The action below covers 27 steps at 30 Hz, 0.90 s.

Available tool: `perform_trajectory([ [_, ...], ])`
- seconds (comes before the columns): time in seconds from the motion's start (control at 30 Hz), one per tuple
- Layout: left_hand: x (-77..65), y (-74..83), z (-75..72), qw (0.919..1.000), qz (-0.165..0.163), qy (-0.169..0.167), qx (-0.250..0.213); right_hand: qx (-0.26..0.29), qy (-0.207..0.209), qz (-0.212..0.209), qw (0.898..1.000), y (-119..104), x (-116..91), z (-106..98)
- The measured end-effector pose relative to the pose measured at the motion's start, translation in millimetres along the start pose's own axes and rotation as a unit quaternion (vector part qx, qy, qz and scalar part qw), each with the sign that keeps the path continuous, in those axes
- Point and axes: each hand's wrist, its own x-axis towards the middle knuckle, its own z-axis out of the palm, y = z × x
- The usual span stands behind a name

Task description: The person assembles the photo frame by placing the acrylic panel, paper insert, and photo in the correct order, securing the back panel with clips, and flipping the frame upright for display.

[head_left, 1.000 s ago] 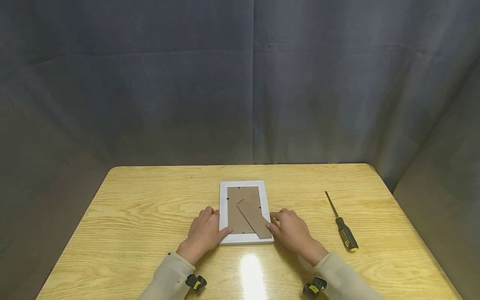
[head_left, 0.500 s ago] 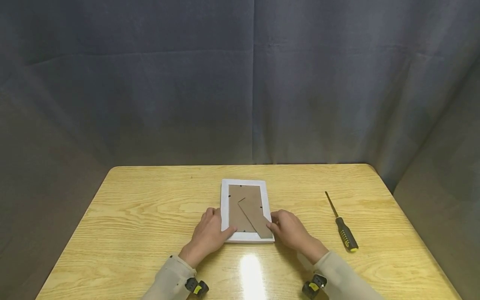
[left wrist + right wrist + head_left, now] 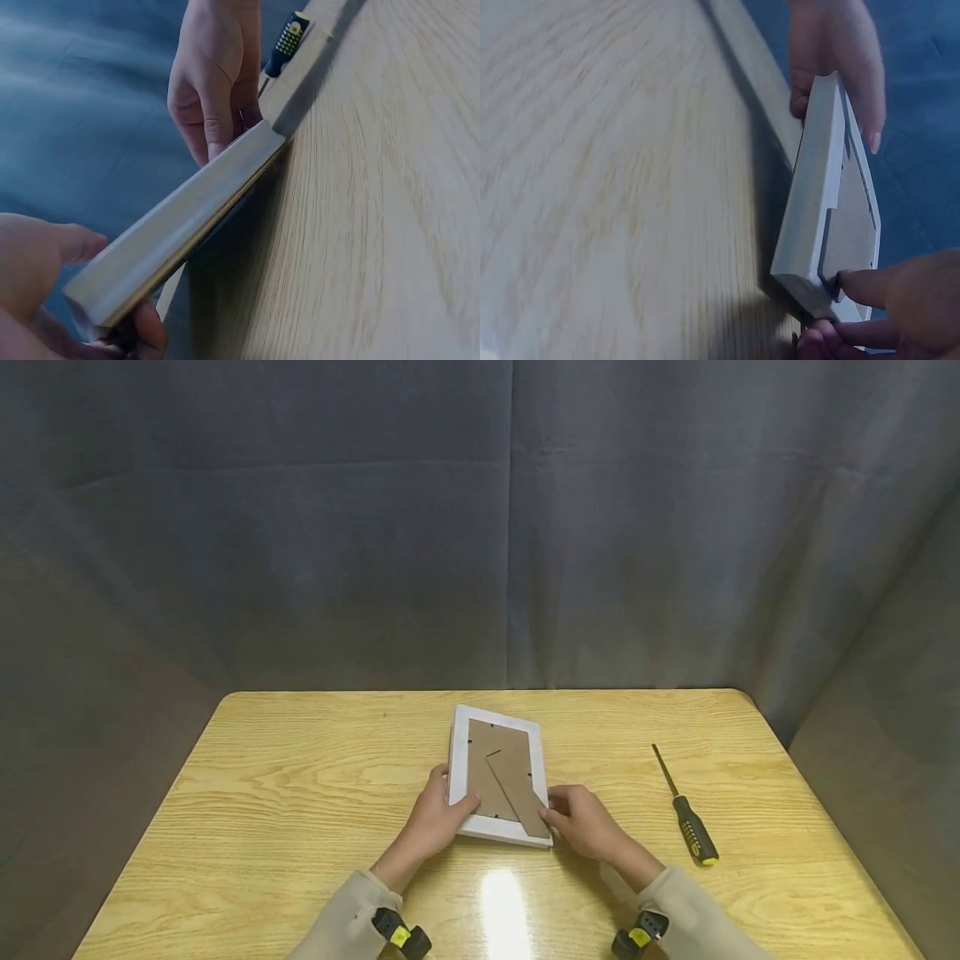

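Observation:
A white picture frame (image 3: 460, 760) shows its brown backing board and folded easel stand (image 3: 522, 799) in the head view. Its left side is raised off the table. My left hand (image 3: 433, 816) grips the left edge, thumb on the back and fingers underneath, as the left wrist view also shows. At the lower right corner my right hand (image 3: 588, 823) pinches the frame, its thumb on the stand and fingers under the edge (image 3: 810, 225). The front of the picture frame faces down, out of sight.
A screwdriver (image 3: 694, 829) with a black and yellow handle lies to the right on the wooden table (image 3: 300, 777). A dark grey curtain (image 3: 360, 568) hangs behind the table and at its sides.
The picture frame has moved slightly right and its left side has come up, so it now tilts. My left hand has moved up and right with it; the right hand has barely shifted.

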Motion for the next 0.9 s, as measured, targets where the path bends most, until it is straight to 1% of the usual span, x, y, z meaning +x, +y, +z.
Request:
perform_trajectory([
  [0.07,0.7,-0.2,2.0,0.9996,-0.005,0.003,-0.028,0.022,-0.001,-0.005,1.000,-1,-1,-1],
  [0.17,1.0,0.5,4.5,0.9988,-0.009,0.012,-0.047,0.043,0.005,-0.011,0.999,-3,-2,-3],
  [0.27,0.8,2.5,6.1,0.9982,-0.009,0.026,-0.054,0.047,0.013,-0.010,0.999,-6,-2,-4],
  [0.43,-1.1,7.8,6.5,0.9964,-0.001,0.056,-0.064,0.022,0.029,0.005,0.999,-10,-3,-2],
  [0.53,-2.0,11.5,5.5,0.9949,0.014,0.064,-0.076,-0.018,0.054,0.006,0.998,-14,-5,1],
  [0.63,-2.7,15.1,4.8,0.9940,0.027,0.065,-0.084,-0.075,0.103,-0.011,0.992,-20,-6,2],
  [0.73,-3.6,18.7,5.0,0.9931,0.041,0.068,-0.086,-0.120,0.154,-0.045,0.980,-29,-7,4],
  [0.8,-4.4,21.5,5.9,0.9926,0.049,0.073,-0.084,-0.122,0.174,-0.070,0.975,-36,-8,5],
  [0.9,-5.7,25.9,7.8,0.9921,0.063,0.079,-0.074,-0.101,0.182,-0.098,0.973,-50,-11,6],
])
